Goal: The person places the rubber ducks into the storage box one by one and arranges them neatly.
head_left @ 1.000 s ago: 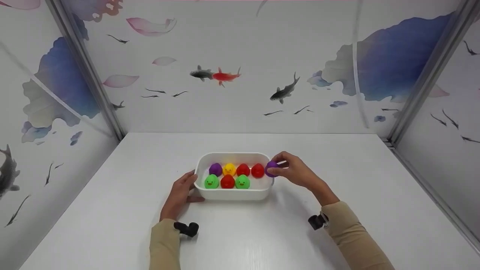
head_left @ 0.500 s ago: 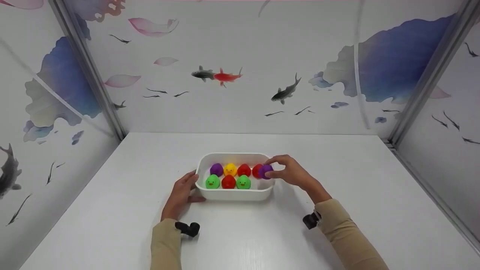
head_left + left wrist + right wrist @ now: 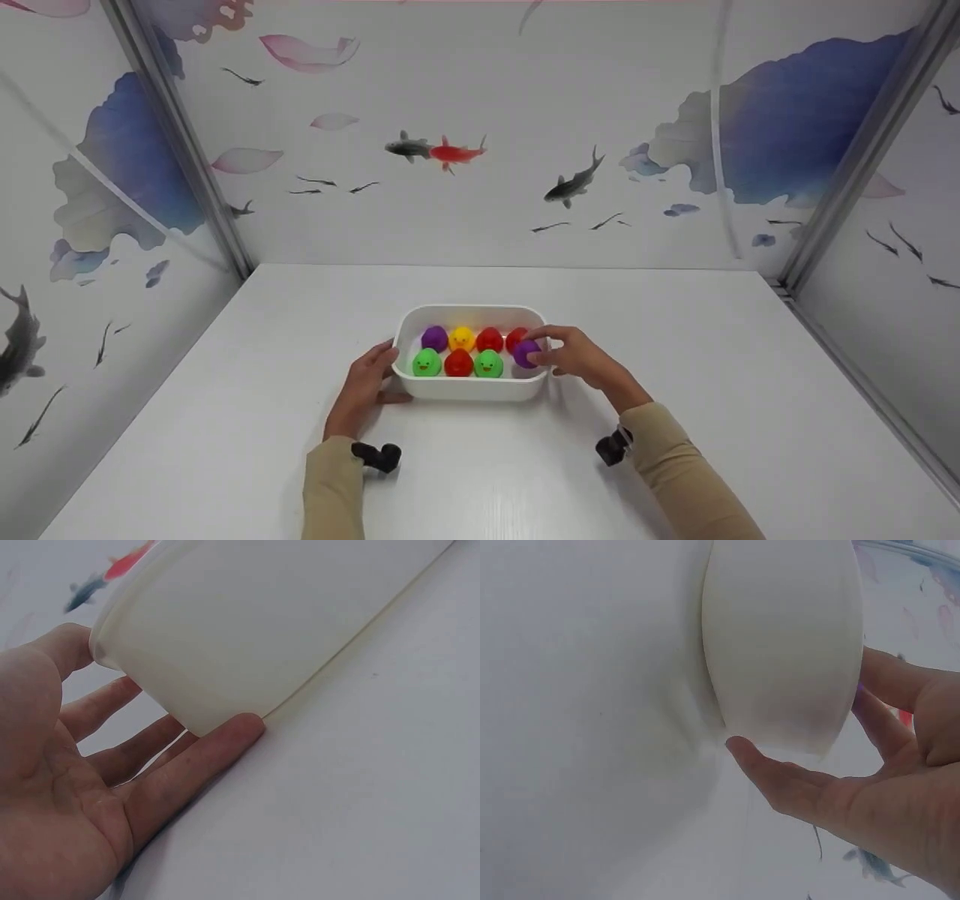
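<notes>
A white plastic tub (image 3: pixel 469 388) stands on the table with several small toy ducks in it. My left hand (image 3: pixel 367 382) holds the tub's left end, fingers at its rim and one digit along its base at the front corner. At the right end my right hand (image 3: pixel 574 355) pinches a purple toy duck (image 3: pixel 526 354) inside the rim, beside a partly covered red duck (image 3: pixel 515 339). A green duck (image 3: pixel 488 364) is to its left. In the right wrist view the tub's wall (image 3: pixel 784 637) hides nearly all of the purple duck.
The other ducks form two rows: purple (image 3: pixel 434 338), yellow (image 3: pixel 461 339) and red (image 3: pixel 490 340) behind, green (image 3: pixel 427 363) and red (image 3: pixel 458 363) in front. White printed panels (image 3: pixel 480 225) enclose the white table (image 3: pixel 637 300) at the back and sides.
My right hand has brought the purple duck from above the tub's right rim leftward and toward me, to the front right corner inside. The left hand stays on the tub.
</notes>
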`<state>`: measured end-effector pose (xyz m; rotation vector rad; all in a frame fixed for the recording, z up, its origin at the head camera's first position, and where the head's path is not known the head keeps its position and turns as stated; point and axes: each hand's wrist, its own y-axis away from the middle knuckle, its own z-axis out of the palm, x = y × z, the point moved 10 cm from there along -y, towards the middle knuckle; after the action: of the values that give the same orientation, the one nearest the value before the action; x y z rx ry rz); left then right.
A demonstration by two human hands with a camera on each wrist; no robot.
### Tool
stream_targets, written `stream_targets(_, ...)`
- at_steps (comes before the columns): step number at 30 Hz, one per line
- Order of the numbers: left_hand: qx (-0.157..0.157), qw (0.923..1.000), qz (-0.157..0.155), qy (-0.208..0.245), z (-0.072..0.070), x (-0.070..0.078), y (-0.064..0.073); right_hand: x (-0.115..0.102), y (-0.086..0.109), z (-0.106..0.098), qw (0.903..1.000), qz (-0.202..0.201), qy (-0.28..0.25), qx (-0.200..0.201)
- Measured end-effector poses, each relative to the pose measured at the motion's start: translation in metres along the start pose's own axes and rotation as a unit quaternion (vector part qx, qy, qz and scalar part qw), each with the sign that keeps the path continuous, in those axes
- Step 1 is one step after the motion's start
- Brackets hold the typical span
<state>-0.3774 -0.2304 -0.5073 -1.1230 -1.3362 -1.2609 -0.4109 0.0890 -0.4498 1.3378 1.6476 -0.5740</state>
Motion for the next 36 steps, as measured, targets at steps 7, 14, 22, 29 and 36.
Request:
stream_targets(7, 0.001, 1.0, 0.003, 0.0, 0.001, 0.001, -0.002, 0.006, -0.005, 0.007, 0.9993, 0.036, 0.006, -0.003)
stream_targets(14, 0.003, 1.0, 0.002, 0.001, 0.001, 0.001, -0.002, 0.006, -0.006, 0.009, 0.998, 0.056, 0.03, -0.001)
stream_targets(22, 0.0, 1.0, -0.002, 0.003, 0.004, 0.0, 0.0, 0.01, -0.009, 0.011, 0.9962, 0.055, 0.065, 0.018)
stream_targets(29, 0.003, 1.0, -0.008, -0.003, 0.002, 0.003, 0.0, 0.006, -0.01, 0.01, 0.9944, 0.067, 0.076, 0.028)
stream_targets(36, 0.0, 0.9999, -0.007, -0.008, 0.004, 0.0, 0.002, 0.009, -0.009, 0.011, 0.9925, 0.074, 0.092, 0.029)
